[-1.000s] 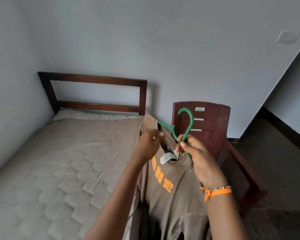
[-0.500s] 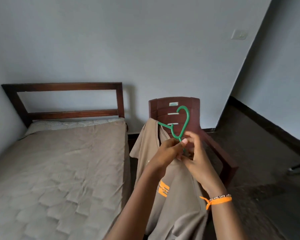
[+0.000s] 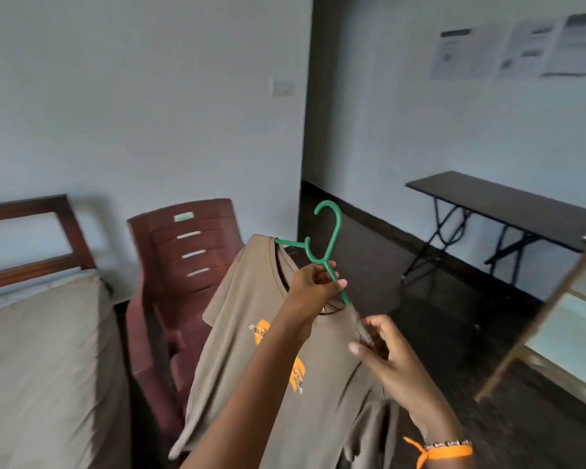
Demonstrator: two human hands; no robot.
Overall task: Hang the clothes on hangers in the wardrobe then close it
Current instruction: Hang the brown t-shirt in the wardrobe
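A brown T-shirt with orange print hangs on a green plastic hanger, held up in front of me. My left hand grips the hanger just below its hook, at the shirt's collar. My right hand, with an orange wristband, pinches the shirt's right shoulder cloth lower down. The hanger's hook points up and is free. At the right edge a blurred wooden-framed panel leans into view; I cannot tell whether it is the wardrobe door.
A dark red plastic chair stands behind the shirt, beside the bed on the left. A black folding table stands against the right wall. Papers hang on that wall. Dark floor lies between.
The view has swung right, away from the bed. My left hand now holds the hanger alone, and my right hand has dropped from the hook to the shirt's shoulder.
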